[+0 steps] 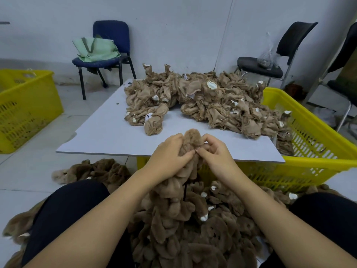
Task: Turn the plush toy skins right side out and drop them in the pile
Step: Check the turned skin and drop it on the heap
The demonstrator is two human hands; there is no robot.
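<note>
Nearest the camera: two bare forearms reaching forward from the lower corners, above dark-clad knees point(63, 213). Between the knees, on the floor: pile of fur-side-out skins point(193, 238), brown, spreading left past the knee.

Left hand point(170, 153): raised before the near worktop edge, back toward the camera, fingers curled, gripping the left side of a fuzzy brown plush skin point(193, 138). Right hand point(214, 151): level with the left and just beside it, fingers bent, thumb and fingertips pinching the skin's right side. Rounded furry end standing up between both hands; remainder hanging down into the pile.

White worktop point(108, 130): bears a heap of inside-out skins point(202, 101), tan fabric backing outward, at its far and right parts, spilling into a yellow crate point(313, 136) at right.

Surroundings: second yellow crate point(25, 105) on the floor at left; blue chair point(108, 55) carrying a green bag point(96, 49) against the wall; black chair point(274, 60) at right.
</note>
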